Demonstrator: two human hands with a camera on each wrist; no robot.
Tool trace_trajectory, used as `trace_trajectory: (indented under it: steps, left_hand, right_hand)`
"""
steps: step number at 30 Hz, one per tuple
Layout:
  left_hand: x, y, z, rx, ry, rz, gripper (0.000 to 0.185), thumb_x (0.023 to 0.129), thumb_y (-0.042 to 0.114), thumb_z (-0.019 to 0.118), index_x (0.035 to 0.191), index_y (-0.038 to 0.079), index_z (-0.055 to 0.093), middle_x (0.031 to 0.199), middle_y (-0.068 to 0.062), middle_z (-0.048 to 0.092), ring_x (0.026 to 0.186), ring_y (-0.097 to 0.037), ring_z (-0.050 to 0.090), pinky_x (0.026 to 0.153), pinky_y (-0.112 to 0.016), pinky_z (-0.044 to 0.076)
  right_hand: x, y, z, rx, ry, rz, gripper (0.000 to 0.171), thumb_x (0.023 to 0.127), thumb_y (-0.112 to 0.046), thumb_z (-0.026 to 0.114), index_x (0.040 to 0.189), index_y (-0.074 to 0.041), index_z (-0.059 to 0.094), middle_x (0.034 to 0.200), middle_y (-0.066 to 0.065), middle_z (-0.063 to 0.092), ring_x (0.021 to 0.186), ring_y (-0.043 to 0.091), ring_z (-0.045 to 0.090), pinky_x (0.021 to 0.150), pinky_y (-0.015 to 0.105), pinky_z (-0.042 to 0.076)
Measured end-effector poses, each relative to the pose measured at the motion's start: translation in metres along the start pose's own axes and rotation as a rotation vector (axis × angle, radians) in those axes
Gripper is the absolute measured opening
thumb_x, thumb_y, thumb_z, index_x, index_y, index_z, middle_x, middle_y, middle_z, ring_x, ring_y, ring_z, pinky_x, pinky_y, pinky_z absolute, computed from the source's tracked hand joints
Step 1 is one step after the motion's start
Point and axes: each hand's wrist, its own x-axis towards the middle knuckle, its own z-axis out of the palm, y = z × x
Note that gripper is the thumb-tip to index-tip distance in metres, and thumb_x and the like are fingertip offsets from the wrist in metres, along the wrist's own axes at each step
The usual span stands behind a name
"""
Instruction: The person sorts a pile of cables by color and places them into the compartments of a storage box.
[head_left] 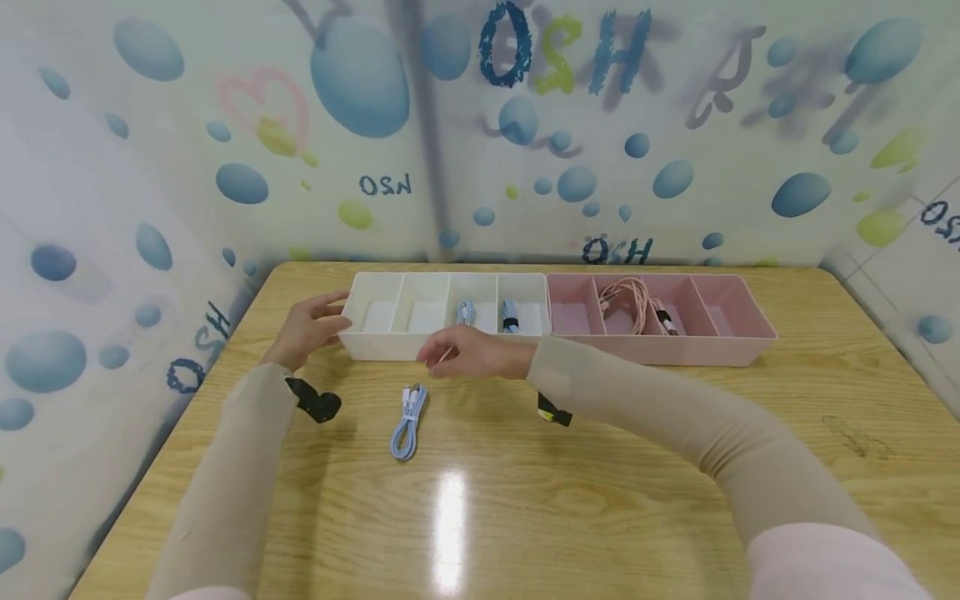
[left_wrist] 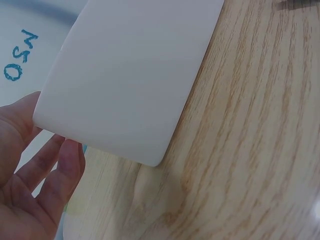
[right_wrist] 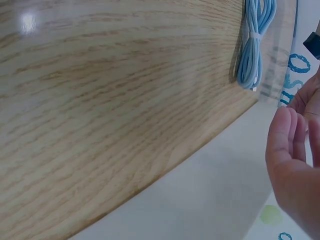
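Note:
A white divided tray (head_left: 390,346) stands at the back of the wooden table (head_left: 600,500). Two of its right compartments each hold a coiled blue cable (head_left: 465,313). My left hand (head_left: 307,329) touches the tray's left end with straight fingers; in the left wrist view those fingers (left_wrist: 60,170) lie against the tray's corner (left_wrist: 130,75). My right hand (head_left: 468,354) hovers just in front of the tray with relaxed fingers and holds nothing. A loose coiled blue cable (head_left: 407,421) lies on the table just below it, and appears in the right wrist view as the blue cable (right_wrist: 255,40) beyond the right hand (right_wrist: 295,160).
A pink divided tray (head_left: 675,350) adjoins the white one on the right and holds a coiled pink cable (head_left: 626,304). Bubble-patterned walls (head_left: 112,250) close in the table at the back and sides. Bare wood spreads across the table's front half.

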Motion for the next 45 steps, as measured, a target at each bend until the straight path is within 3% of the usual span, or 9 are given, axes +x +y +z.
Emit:
trace_trajectory:
  steps: [9, 20, 29, 37, 45]
  left_hand:
    - [0.001, -0.001, 0.001, 0.004, 0.002, -0.006, 0.056, 0.088, 0.011, 0.053, 0.139, 0.011, 0.03, 0.135, -0.022, 0.034, 0.116, -0.034, 0.04, 0.088, -0.045, 0.041]
    - [0.001, -0.001, -0.001, 0.001, -0.001, -0.001, 0.056, 0.088, 0.011, 0.052, 0.139, 0.01, 0.029, 0.136, -0.022, 0.033, 0.117, -0.034, 0.039, 0.089, -0.045, 0.04]
    - [0.001, -0.001, 0.001, -0.014, 0.005, -0.006, 0.056, 0.088, 0.01, 0.053, 0.139, 0.011, 0.031, 0.135, -0.022, 0.034, 0.115, -0.033, 0.04, 0.087, -0.043, 0.041]
    - [0.0, -0.001, 0.0, -0.014, 0.003, 0.009, 0.055, 0.088, 0.009, 0.052, 0.139, 0.01, 0.03, 0.134, -0.022, 0.035, 0.115, -0.033, 0.04, 0.086, -0.041, 0.042]
    - [0.0, -0.002, 0.001, -0.019, 0.005, 0.008, 0.055, 0.088, 0.009, 0.052, 0.139, 0.01, 0.03, 0.135, -0.022, 0.034, 0.116, -0.033, 0.039, 0.087, -0.044, 0.041]
  right_hand:
    - [0.002, 0.004, 0.01, -0.034, -0.008, -0.031, 0.025, 0.083, 0.001, 0.058, 0.108, 0.006, 0.057, 0.099, 0.014, 0.059, 0.09, 0.015, 0.054, 0.078, 0.018, 0.043]
    - [0.008, 0.012, 0.022, -0.032, 0.026, -0.044, 0.026, 0.082, 0.004, 0.057, 0.107, 0.008, 0.057, 0.098, 0.016, 0.059, 0.09, 0.018, 0.055, 0.074, 0.018, 0.045]
    - [0.013, 0.018, 0.029, -0.017, 0.096, 0.036, 0.025, 0.081, 0.003, 0.059, 0.106, 0.006, 0.059, 0.093, 0.012, 0.059, 0.088, 0.018, 0.056, 0.067, 0.019, 0.048]
    - [0.017, 0.024, 0.033, 0.058, 0.059, 0.105, 0.028, 0.082, 0.002, 0.059, 0.109, 0.005, 0.056, 0.09, 0.008, 0.056, 0.079, 0.012, 0.051, 0.061, 0.023, 0.049]
    - [0.02, 0.028, 0.035, 0.084, 0.024, 0.108, 0.03, 0.082, 0.0, 0.06, 0.111, 0.006, 0.055, 0.088, 0.006, 0.055, 0.075, 0.011, 0.05, 0.062, 0.021, 0.047]
